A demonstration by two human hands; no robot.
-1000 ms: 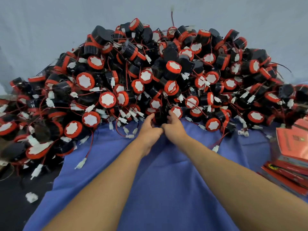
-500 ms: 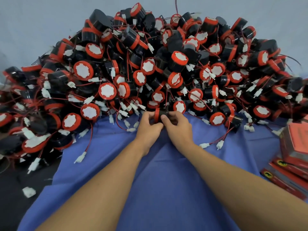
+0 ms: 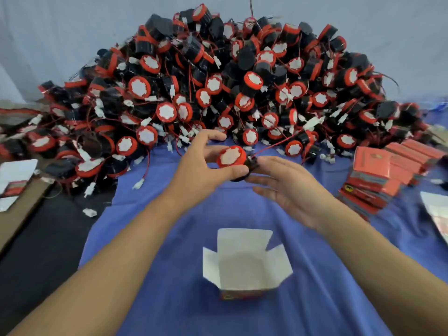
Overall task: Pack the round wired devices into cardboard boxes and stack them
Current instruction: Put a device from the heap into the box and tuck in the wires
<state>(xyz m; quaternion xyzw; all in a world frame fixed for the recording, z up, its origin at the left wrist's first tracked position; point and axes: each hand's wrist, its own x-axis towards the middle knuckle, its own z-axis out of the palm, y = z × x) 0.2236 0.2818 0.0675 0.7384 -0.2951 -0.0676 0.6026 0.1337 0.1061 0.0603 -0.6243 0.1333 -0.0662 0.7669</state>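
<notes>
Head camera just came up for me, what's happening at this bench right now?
A person is packing round wired devices. The left hand grips one red-and-black device above the blue cloth. The open right hand is beside it, by its red wire. An open, empty cardboard box waits below, nearer the person. The big pile of devices lies behind, and red boxes are stacked to the right.

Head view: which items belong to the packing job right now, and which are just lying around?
In the job:
- round wired device, held by left hand
- right hand, open beside it
- open cardboard box
- pile of devices
- stack of red boxes

Lying about:
- blue cloth
- loose white connector
</notes>
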